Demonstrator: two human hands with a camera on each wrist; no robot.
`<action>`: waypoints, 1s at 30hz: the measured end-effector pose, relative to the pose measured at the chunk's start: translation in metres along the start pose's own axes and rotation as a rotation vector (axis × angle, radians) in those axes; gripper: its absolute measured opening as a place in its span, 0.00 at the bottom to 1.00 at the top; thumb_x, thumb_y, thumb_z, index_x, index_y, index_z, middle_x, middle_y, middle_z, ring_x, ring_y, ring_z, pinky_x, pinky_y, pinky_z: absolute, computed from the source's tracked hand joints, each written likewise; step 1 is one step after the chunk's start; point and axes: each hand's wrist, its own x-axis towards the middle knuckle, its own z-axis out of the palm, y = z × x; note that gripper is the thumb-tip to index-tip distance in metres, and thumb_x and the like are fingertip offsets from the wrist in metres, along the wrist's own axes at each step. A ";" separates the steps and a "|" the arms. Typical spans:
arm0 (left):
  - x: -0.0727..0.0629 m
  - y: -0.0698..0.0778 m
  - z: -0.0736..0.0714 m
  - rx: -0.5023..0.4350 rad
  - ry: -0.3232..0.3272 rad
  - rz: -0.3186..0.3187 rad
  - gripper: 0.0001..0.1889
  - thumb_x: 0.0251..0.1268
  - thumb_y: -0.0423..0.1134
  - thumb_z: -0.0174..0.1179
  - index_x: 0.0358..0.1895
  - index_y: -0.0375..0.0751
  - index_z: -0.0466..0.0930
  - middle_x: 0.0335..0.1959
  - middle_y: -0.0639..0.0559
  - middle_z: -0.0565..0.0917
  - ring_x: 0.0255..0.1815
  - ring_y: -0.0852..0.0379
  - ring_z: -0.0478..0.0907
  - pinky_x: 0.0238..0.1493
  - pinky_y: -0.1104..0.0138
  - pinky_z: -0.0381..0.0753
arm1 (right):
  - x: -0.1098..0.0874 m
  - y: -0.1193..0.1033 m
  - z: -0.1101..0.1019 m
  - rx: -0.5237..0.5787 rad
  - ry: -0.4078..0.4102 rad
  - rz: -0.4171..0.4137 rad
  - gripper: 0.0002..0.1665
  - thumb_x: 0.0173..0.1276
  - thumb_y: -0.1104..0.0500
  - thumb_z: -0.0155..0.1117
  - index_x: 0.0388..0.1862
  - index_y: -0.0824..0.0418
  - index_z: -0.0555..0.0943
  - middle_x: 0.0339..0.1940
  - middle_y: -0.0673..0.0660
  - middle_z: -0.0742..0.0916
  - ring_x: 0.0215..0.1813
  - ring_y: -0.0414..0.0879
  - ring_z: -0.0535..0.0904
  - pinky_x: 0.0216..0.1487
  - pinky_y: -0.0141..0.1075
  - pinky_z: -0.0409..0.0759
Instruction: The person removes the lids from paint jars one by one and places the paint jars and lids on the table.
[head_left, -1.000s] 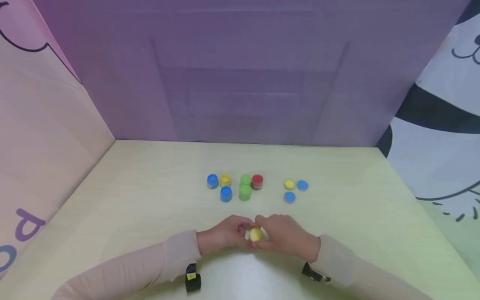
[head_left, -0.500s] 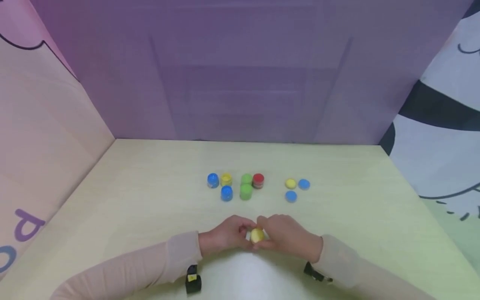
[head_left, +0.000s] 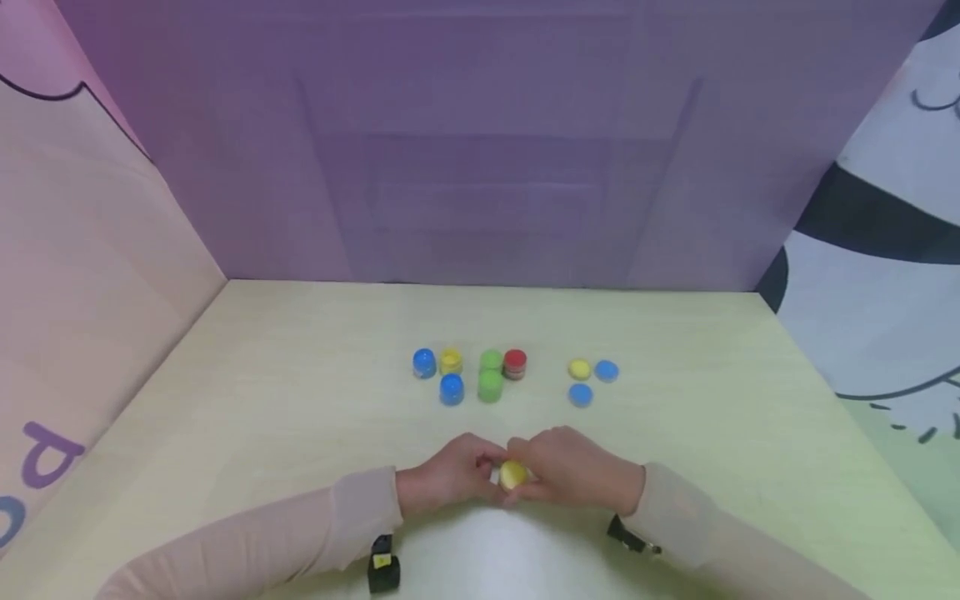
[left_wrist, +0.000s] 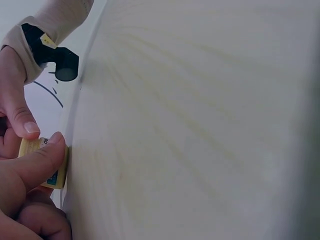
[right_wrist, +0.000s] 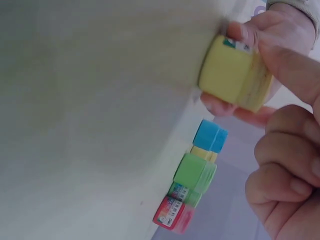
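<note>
Near the front of the table, a small yellow jar is held between both hands. My left hand grips its body, with the thumb along the labelled side in the left wrist view. From the other side, my right hand pinches the jar's top edge between thumb and forefinger, its remaining fingers curled in. The right wrist view shows the jar's smooth side and a ridged lid band on it. Part of the jar is hidden by fingers.
Farther back stand two blue jars, a yellow jar, two green jars and a red jar. To their right lie a yellow lid and two blue lids. A purple panel bounds the table's back.
The right hand's fingers have shifted slightly around the top of the yellow jar, covering a little more of it. Both hands otherwise stay in place, and the other jars and lids have not moved.
</note>
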 end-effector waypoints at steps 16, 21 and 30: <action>0.001 0.008 0.001 -0.005 -0.040 -0.023 0.16 0.45 0.35 0.73 0.42 0.49 0.86 0.16 0.56 0.68 0.21 0.60 0.61 0.23 0.72 0.59 | -0.002 0.007 -0.020 -0.066 -0.080 -0.162 0.08 0.64 0.55 0.63 0.42 0.50 0.80 0.13 0.44 0.74 0.18 0.31 0.61 0.24 0.21 0.63; 0.000 0.007 -0.002 -0.017 -0.046 -0.034 0.17 0.46 0.35 0.72 0.44 0.50 0.85 0.21 0.57 0.74 0.24 0.59 0.62 0.26 0.70 0.59 | -0.001 0.005 -0.023 -0.192 -0.100 -0.183 0.20 0.63 0.57 0.64 0.54 0.43 0.79 0.12 0.43 0.70 0.17 0.33 0.56 0.22 0.22 0.57; -0.001 0.003 -0.001 0.010 -0.044 0.023 0.17 0.47 0.33 0.71 0.44 0.45 0.85 0.18 0.56 0.69 0.23 0.61 0.62 0.25 0.73 0.60 | -0.004 -0.011 -0.011 -0.055 -0.028 0.124 0.20 0.62 0.42 0.63 0.43 0.54 0.76 0.12 0.43 0.68 0.16 0.34 0.59 0.18 0.25 0.58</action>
